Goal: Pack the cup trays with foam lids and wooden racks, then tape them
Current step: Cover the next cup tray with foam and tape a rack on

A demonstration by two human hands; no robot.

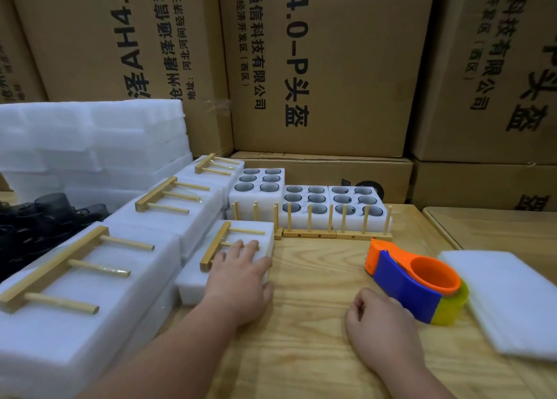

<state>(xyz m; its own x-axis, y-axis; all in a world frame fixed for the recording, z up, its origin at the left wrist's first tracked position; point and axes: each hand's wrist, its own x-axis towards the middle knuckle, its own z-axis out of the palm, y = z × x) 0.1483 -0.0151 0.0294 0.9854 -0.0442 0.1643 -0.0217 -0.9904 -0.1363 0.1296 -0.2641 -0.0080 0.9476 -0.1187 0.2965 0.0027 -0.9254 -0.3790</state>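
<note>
My left hand [241,275] rests flat, fingers straight, on a white foam package [193,281] with a wooden rack [220,245] taped on top. My right hand [381,323] lies on the wooden table with fingers curled, holding nothing, right beside the orange and blue tape dispenser [419,281]. Three open foam cup trays [304,201] with cups in their holes stand at the back. Upright wooden racks [331,230] stand in front of them. Foam lids [509,302] are stacked at the right.
Several packed foam packages with racks [99,266] are stacked along the left. Loose foam blocks [90,145] pile up behind them, with black items [36,224] at the far left. Cardboard boxes [319,67] wall off the back.
</note>
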